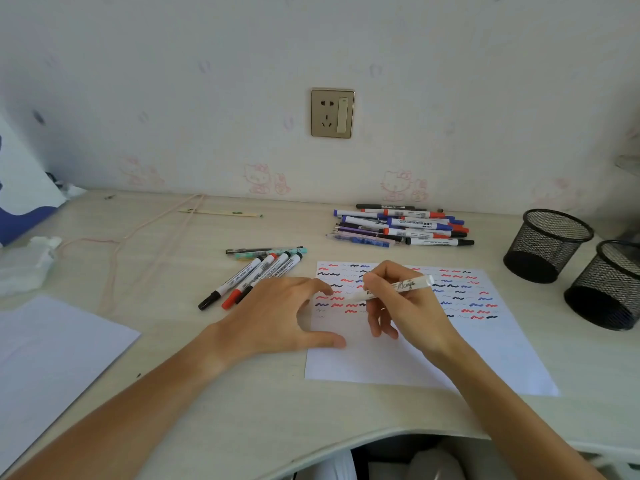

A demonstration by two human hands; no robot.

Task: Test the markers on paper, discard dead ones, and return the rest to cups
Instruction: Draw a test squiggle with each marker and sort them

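A: Where is the marker being tested?

B: The white marker sits in the right hand, fingers curled round its barrel, tip down on the test sheet near the left end of the squiggle rows. The left hand lies flat, fingers straight, pressing the sheet's left edge to the bench.

A: So how should the stroke go?

B: I'd keep that left hand pinning the paper, then draw a short wavy line in a blank patch, not over old marks, so a faint result reads clearly.

A: And then?

B: Judge by the ink: a working one likely belongs in a mesh cup at the right; which pile, the near group or the far heap, holds dead ones I cannot tell.
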